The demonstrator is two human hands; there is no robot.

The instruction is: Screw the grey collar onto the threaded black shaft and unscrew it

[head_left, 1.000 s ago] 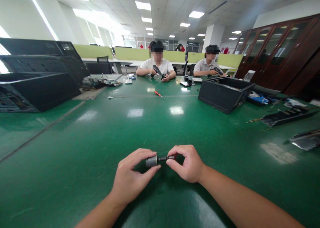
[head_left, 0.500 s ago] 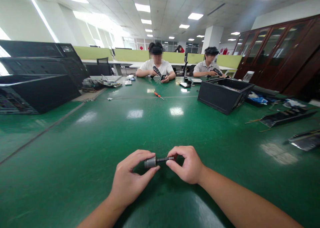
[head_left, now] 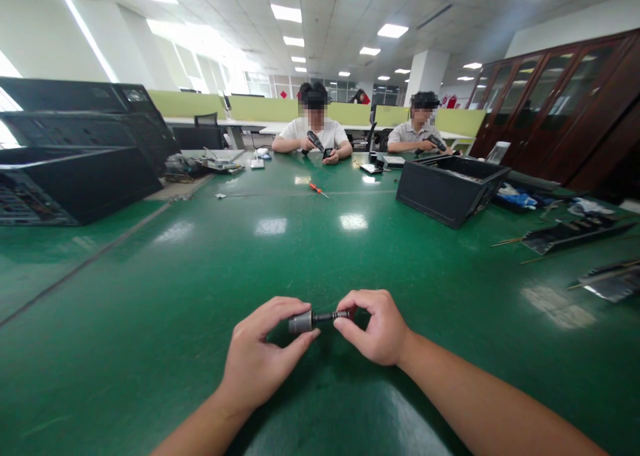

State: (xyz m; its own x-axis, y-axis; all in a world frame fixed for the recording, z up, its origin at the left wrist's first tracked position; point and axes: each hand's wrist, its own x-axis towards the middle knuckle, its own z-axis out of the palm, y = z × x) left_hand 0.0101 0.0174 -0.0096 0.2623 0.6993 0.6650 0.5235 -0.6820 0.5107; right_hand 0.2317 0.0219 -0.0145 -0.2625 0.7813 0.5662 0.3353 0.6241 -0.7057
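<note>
Low over the green table [head_left: 320, 256], both hands meet around a small grey metal cylinder [head_left: 301, 322] with a thin dark shaft [head_left: 330, 317] sticking out to the right. My left hand [head_left: 263, 356] pinches the cylinder between thumb and fingers. My right hand [head_left: 373, 327] pinches the far end of the shaft, its other fingers curled under. The part lies level between the two hands.
Black computer cases [head_left: 75, 169] are stacked at the left. An open black case [head_left: 447, 189] stands at the right, with loose panels [head_left: 570, 235] beyond it. A red screwdriver [head_left: 317, 189] lies mid-table. Two people sit at the far end holding power screwdrivers.
</note>
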